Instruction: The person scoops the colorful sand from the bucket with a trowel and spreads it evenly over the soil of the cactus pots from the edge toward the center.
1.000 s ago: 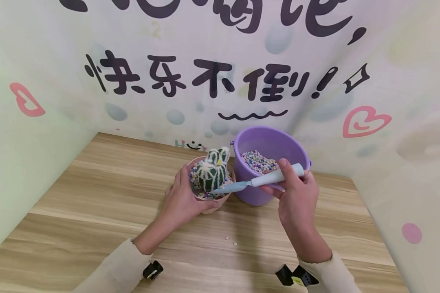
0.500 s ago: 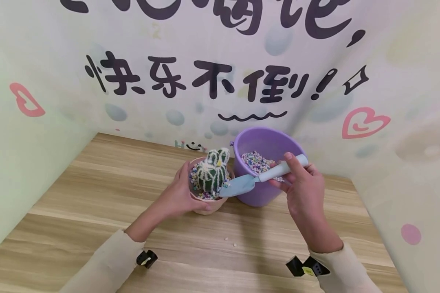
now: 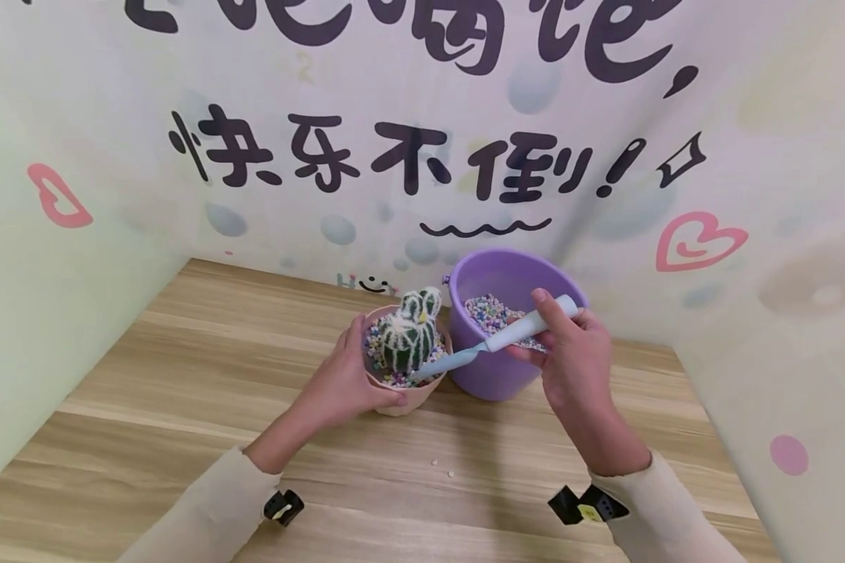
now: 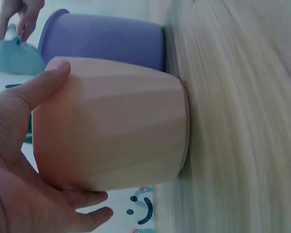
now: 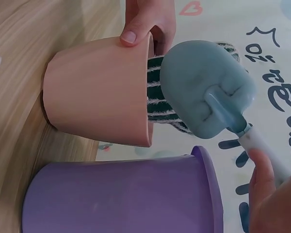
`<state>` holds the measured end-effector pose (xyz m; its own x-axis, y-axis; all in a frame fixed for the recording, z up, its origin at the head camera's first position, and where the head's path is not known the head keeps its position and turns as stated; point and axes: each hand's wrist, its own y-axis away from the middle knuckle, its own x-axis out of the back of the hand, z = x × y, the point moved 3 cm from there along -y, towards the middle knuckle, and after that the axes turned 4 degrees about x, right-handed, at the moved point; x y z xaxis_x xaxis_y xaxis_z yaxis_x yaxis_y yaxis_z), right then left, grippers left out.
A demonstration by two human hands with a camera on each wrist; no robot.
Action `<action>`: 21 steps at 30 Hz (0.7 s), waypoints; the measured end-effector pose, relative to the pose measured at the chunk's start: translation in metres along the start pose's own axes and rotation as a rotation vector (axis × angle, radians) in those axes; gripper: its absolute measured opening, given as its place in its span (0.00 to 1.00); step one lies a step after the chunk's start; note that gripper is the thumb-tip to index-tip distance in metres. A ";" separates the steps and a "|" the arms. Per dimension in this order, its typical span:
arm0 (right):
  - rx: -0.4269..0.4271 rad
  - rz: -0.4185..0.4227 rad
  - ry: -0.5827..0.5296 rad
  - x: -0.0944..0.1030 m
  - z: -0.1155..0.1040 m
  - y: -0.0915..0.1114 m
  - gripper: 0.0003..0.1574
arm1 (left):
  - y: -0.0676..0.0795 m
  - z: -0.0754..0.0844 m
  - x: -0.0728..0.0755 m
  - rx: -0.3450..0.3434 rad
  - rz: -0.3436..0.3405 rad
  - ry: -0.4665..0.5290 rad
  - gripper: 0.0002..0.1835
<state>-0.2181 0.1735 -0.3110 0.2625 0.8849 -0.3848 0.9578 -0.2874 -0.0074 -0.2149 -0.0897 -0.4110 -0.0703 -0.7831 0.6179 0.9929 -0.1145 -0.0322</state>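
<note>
A pink flowerpot [image 3: 407, 400] stands on the table, with a green-and-white fuzzy cactus [image 3: 407, 344] amid small multicoloured pebbles [image 3: 397, 380]. My left hand [image 3: 338, 379] grips the pot at its rim, thumb on the near side and fingers round the far side. My right hand [image 3: 576, 352] holds the white handle of a small light-blue shovel [image 3: 531, 327]. The shovel's blade [image 5: 206, 87] reaches over the pot's right rim beside the cactus, and in the right wrist view it covers part of the plant. Close right of the pot stands a purple bucket [image 3: 489, 383] holding more pebbles [image 3: 493, 314].
Two small loose pebbles [image 3: 451, 474] lie on the wooden table [image 3: 183, 407] in front of the pot. A printed white cloth [image 3: 310, 211] rises right behind the bucket and pot, and pale walls flank the table on both sides.
The shovel's blade drew back a little to the right with its face turned, then tipped in over the pot again beside the cactus. The left hand keeps its grip on the pot.
</note>
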 end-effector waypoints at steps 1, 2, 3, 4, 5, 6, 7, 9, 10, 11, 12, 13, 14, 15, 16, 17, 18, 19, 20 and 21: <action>-0.006 -0.005 -0.001 -0.001 0.000 -0.001 0.27 | 0.001 0.001 -0.001 0.006 0.012 -0.004 0.72; -0.013 -0.008 -0.003 -0.002 0.001 -0.002 0.27 | 0.001 0.002 -0.001 0.010 0.024 -0.007 0.71; -0.019 -0.012 -0.005 -0.002 0.001 -0.003 0.28 | 0.002 0.002 -0.002 0.016 0.037 -0.010 0.70; -0.025 -0.016 -0.007 -0.003 0.001 -0.004 0.28 | 0.003 0.003 -0.003 0.024 0.050 -0.013 0.69; -0.031 -0.018 -0.008 -0.004 0.001 -0.005 0.28 | 0.004 0.003 -0.004 0.034 0.063 -0.017 0.69; -0.037 -0.019 -0.010 -0.004 0.001 -0.006 0.28 | 0.005 0.004 -0.004 0.044 0.075 -0.025 0.69; -0.042 -0.019 -0.008 -0.004 0.001 -0.007 0.28 | 0.005 0.004 -0.006 0.053 0.085 -0.031 0.69; -0.051 -0.012 -0.001 -0.005 0.001 -0.009 0.27 | 0.006 0.005 -0.008 0.073 0.110 -0.049 0.69; -0.056 -0.008 0.006 -0.005 0.001 -0.010 0.26 | 0.007 0.005 -0.009 0.079 0.120 -0.055 0.69; -0.061 -0.003 0.012 -0.006 0.000 -0.011 0.26 | 0.007 0.006 -0.010 0.087 0.130 -0.065 0.70; -0.064 0.001 0.018 -0.006 0.000 -0.012 0.26 | 0.007 0.007 -0.011 0.092 0.140 -0.075 0.71; -0.072 0.005 0.022 -0.006 0.000 -0.013 0.26 | 0.007 0.007 -0.012 0.095 0.147 -0.083 0.71; -0.078 0.008 0.029 -0.005 0.000 -0.014 0.26 | 0.008 0.008 -0.012 0.099 0.153 -0.088 0.72; -0.085 0.006 0.032 -0.005 -0.001 -0.015 0.26 | 0.008 0.008 -0.012 0.097 0.153 -0.089 0.72; -0.092 0.003 0.035 -0.005 -0.001 -0.017 0.27 | 0.008 0.009 -0.012 0.094 0.152 -0.091 0.72; -0.100 0.001 0.033 -0.004 -0.002 -0.018 0.27 | 0.008 0.009 -0.011 0.090 0.148 -0.091 0.72; -0.108 0.000 0.038 -0.003 -0.002 -0.019 0.28 | 0.007 0.009 -0.010 0.080 0.140 -0.089 0.71; -0.116 -0.001 0.038 -0.003 -0.003 -0.020 0.29 | 0.007 0.010 -0.008 0.075 0.123 -0.082 0.71; -0.122 0.001 0.038 -0.002 -0.004 -0.021 0.30 | 0.006 0.010 -0.007 0.070 0.103 -0.073 0.72; -0.129 -0.001 0.031 -0.001 -0.006 -0.022 0.30 | 0.005 0.010 -0.005 0.058 0.081 -0.060 0.71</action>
<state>-0.2386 0.1812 -0.3053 0.2636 0.8964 -0.3564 0.9645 -0.2392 0.1119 -0.2085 -0.0805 -0.4065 0.0151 -0.7500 0.6613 0.9991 -0.0151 -0.0399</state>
